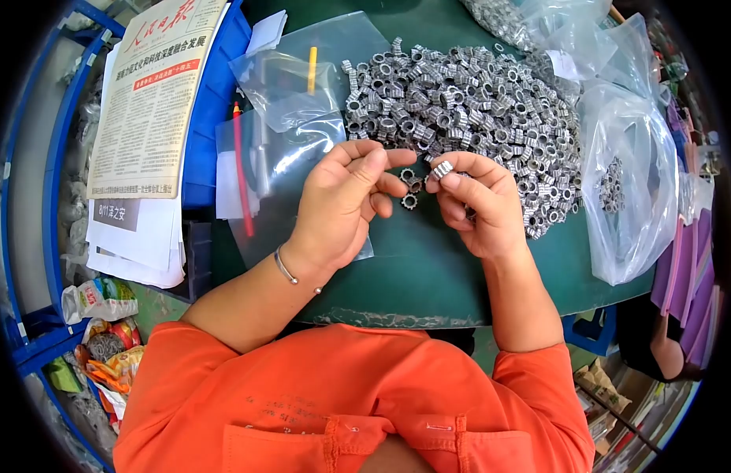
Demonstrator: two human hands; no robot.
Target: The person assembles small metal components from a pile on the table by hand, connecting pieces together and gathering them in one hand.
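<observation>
A large heap of small grey metal rings with toothed rims (468, 102) lies on the green tabletop (428, 276). My right hand (483, 197) pinches one metal ring (442, 169) between thumb and fingertips, at the near edge of the heap. To its left, my left hand (345, 197) is raised with its fingers apart and partly curled, and nothing shows in it. Between the hands, a few loose rings (410, 189) lie close to the left fingertips. Clear plastic bags (290, 150) lie flat under and beyond my left hand.
A newspaper (148, 102) rests over a blue bin (215, 102) at the left. A red pencil (243, 173) and a yellow stick (312, 71) lie by the bags. At the right is a clear bag (629, 173) with some rings. Part of another person's arm (666, 351) shows at the right edge.
</observation>
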